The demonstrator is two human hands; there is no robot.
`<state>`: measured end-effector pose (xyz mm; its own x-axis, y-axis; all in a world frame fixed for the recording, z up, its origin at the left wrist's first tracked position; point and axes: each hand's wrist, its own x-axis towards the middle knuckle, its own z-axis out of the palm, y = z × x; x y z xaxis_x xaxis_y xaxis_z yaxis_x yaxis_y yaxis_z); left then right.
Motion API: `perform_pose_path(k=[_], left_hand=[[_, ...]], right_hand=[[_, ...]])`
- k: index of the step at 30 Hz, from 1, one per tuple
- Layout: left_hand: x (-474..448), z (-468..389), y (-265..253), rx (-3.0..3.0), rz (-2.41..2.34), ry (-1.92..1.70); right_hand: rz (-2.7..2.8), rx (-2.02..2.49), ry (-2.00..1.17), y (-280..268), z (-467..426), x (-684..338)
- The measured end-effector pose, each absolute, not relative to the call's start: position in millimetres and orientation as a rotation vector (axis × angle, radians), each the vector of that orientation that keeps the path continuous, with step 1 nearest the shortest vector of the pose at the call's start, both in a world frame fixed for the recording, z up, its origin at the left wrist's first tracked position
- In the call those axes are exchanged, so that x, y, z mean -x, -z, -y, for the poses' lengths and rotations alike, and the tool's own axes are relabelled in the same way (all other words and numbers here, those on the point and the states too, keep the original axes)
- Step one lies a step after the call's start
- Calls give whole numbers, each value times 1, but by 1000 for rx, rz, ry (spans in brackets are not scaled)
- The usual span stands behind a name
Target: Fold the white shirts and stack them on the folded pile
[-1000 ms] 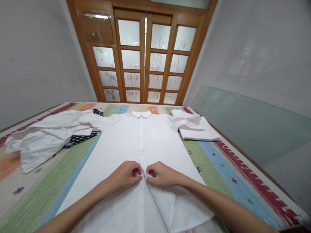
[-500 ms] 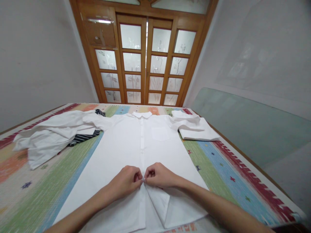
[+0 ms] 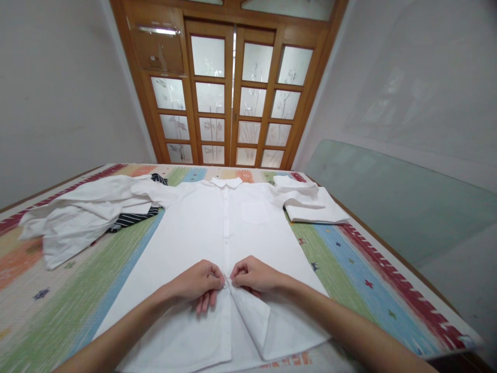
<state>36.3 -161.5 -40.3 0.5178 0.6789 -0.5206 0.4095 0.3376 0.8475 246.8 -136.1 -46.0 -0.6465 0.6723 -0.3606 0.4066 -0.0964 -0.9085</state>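
A white button-up shirt [image 3: 194, 223] lies face up, its collar at the far end and its hem towards me. My left hand [image 3: 204, 284] pinches the left edge of the front placket low down, with its other fingers curled below. Close beside it, my right hand [image 3: 254, 274] pinches the right front edge of the same shirt. Below the hands the two front panels part, and the right one is folded back at its corner. Any button between my fingertips is too small to make out.
Crumpled white clothing [image 3: 81, 212] lies at the left over a black striped garment [image 3: 135, 218]. A folded white garment [image 3: 318, 210] sits at the right under the shirt's sleeve. A colourful striped cloth [image 3: 373, 280] covers the table. Wooden glazed doors [image 3: 233, 93] stand behind.
My left hand has turned slightly, and its lower fingers now show beneath the thumb. My right hand has shifted a little upward. The shirt stays in place.
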Motion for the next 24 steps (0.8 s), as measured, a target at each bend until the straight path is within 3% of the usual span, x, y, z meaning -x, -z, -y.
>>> perform_pose_path(k=[24], left_hand=[[-47, 175, 44, -1154, -1162, -425]], right_hand=[[1797, 1119, -2014, 35, 137, -237]])
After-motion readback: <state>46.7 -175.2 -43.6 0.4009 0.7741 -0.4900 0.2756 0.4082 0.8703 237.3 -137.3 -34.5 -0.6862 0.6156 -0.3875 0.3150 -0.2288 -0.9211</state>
